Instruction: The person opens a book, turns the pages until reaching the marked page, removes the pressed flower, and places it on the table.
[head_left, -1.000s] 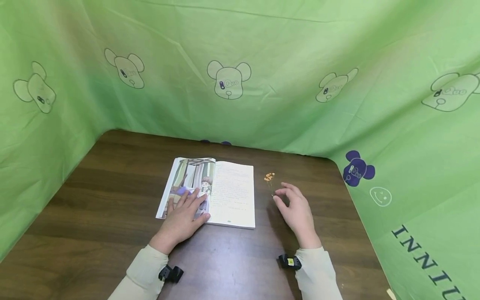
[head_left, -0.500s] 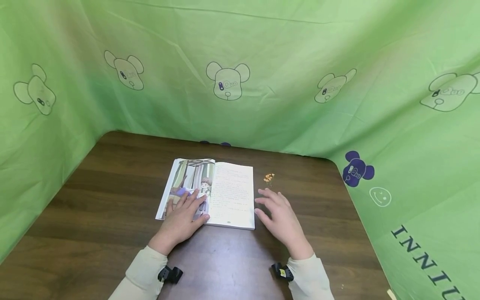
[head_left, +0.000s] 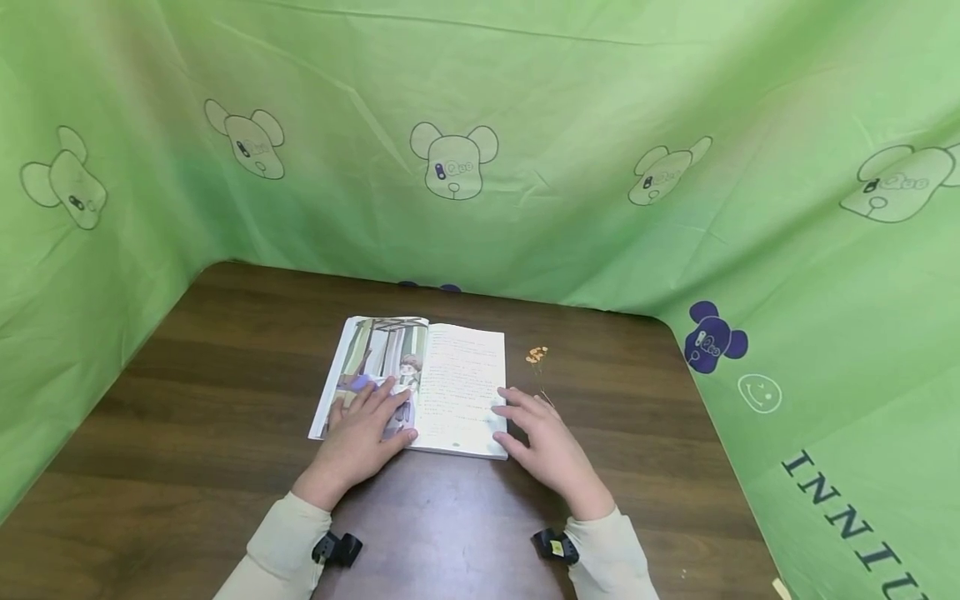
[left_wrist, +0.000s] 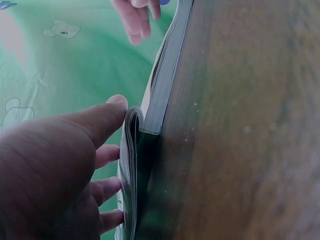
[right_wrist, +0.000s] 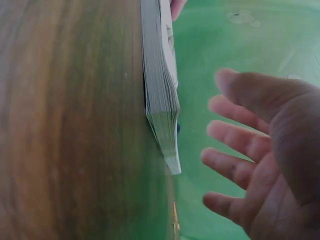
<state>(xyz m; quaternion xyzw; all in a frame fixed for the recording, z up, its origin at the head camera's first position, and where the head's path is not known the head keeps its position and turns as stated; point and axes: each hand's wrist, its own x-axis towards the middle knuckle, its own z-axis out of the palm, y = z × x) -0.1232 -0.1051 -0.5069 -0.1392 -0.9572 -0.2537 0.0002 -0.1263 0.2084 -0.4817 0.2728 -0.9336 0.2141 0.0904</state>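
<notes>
An open book (head_left: 465, 383) lies on the wooden table, an illustration on its left page and lines of text on its right. My left hand (head_left: 360, 442) rests with spread fingers on the illustrated page, its thumb near the book's middle fold. Over the right edge of the text page hovers my right hand (head_left: 543, 442), fingers spread and apart from the paper in the right wrist view. Just beyond that hand a small sprig of orange dried flowers (head_left: 536, 356) lies on the table, its stem partly behind the fingers.
The brown wooden table (head_left: 187, 392) is enclosed by a green curtain (head_left: 337, 200) printed with bear heads. Each wrist wears a black strap device, the left one (head_left: 337, 548) and the right one (head_left: 557, 546).
My right hand has left the flower stem and moved left to the book's right edge, its fingers spreading. The flowers stay on the table; my left hand has kept its place on the page.
</notes>
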